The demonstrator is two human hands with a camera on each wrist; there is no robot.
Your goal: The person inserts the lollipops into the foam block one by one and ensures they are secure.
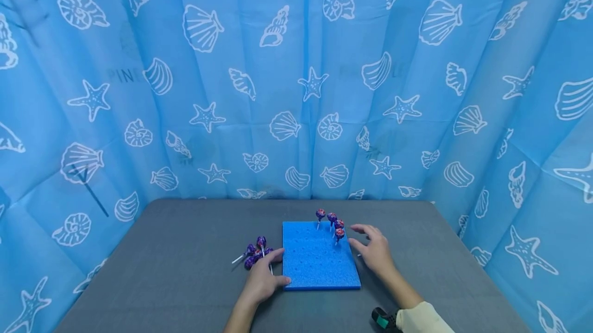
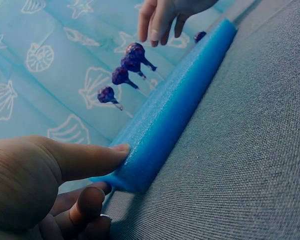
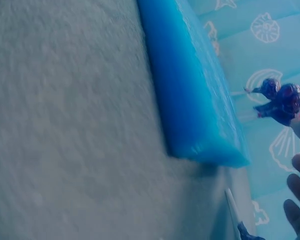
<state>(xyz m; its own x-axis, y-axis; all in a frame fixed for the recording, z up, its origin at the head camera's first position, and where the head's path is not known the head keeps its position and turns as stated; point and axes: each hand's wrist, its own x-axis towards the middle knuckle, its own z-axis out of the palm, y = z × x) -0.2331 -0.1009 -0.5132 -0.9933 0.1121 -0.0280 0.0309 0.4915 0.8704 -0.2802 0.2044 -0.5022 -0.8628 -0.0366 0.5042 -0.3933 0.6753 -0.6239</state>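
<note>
A blue foam board (image 1: 319,266) lies on the table with several purple-wrapped lollipops (image 1: 339,233) standing in it by their sticks, along the back and right edge. My left hand (image 1: 263,279) holds the board's left edge; in the left wrist view the thumb (image 2: 102,160) presses its top, the other fingers curled at the corner below. My right hand (image 1: 375,250) is spread beside the right edge, a finger overlapping an upright lollipop (image 3: 292,100) in the right wrist view. Near it another lollipop (image 3: 244,233) lies on the table, mostly hidden under the hand in the head view.
Several loose lollipops (image 1: 252,261) lie in a bunch left of the board, partly behind my left hand. The grey table (image 1: 185,271) ends at a blue curtain (image 1: 306,91) with white shells. A black and green device (image 1: 384,318) shows at the right wrist.
</note>
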